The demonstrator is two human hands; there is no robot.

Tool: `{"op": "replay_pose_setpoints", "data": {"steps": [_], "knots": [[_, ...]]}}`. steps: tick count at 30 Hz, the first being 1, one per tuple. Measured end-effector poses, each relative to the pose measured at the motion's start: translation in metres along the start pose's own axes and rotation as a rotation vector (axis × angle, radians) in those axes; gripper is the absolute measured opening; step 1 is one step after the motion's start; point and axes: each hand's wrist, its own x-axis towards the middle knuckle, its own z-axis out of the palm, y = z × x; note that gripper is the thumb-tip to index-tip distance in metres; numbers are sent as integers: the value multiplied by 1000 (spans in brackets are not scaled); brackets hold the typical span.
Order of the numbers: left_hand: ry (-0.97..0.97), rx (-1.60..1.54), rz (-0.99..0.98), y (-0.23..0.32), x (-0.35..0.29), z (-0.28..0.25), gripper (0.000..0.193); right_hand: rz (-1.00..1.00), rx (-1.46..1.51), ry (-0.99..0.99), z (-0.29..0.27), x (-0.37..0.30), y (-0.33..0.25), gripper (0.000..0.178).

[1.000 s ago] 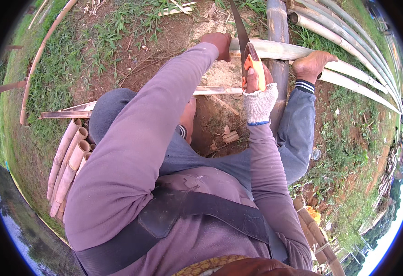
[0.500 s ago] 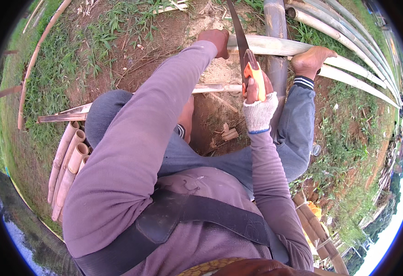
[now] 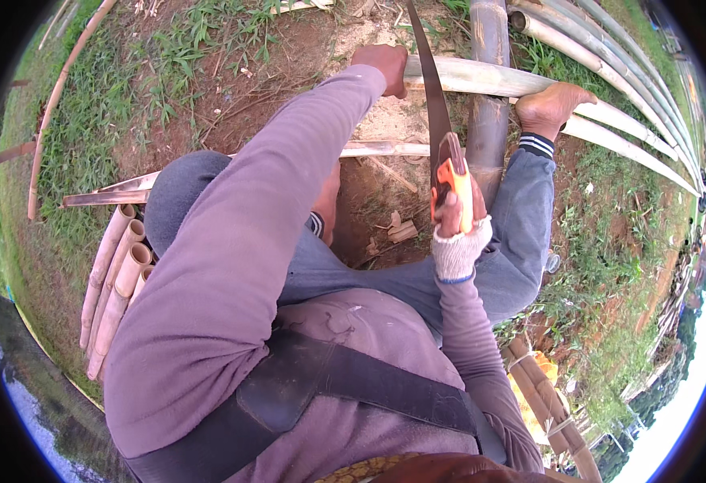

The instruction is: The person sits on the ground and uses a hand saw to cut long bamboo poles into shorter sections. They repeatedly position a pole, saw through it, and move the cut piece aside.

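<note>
My right hand [image 3: 462,219], in a whitish knit glove with the fingers showing, is wrapped round the orange handle of a handsaw [image 3: 435,113]. The saw's long dark blade points away from me and crosses a pale bamboo pole [image 3: 494,78] just right of my left hand [image 3: 383,68]. That left hand is closed round the pole's left end. Beneath the pole lies a thick dark bamboo log [image 3: 488,121] as a support. My bare right foot [image 3: 550,109] presses on the pole right of the log.
Several pale bamboo poles [image 3: 586,60] stretch off at the right. Cut bamboo lengths [image 3: 111,274] are stacked at the left. A split bamboo strip [image 3: 385,149] lies across the ground nearer me. Sawdust [image 3: 389,121] and chips [image 3: 401,229] cover the soil between my legs.
The right hand has pulled the saw back toward my body, its blade sliding across the pole. My left hand keeps its grip on the pole's end, and the foot stays on it.
</note>
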Motion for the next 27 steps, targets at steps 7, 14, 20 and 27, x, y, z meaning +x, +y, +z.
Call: {"op": "replay_pose_setpoints", "data": {"steps": [7, 14, 20, 27], "knots": [[-28, 38, -5, -5, -3, -7, 75, 1, 67, -2, 18, 55, -8, 40], [-49, 35, -11, -3, -2, -6, 70, 93, 66, -141, -66, -78, 5, 52], [-46, 55, -8, 8, 6, -8, 71, -176, -12, 77, 45, 103, 3, 36], [-60, 11, -7, -5, -4, -3, 69, 73, 120, 0, -39, -63, -22, 53]]}}
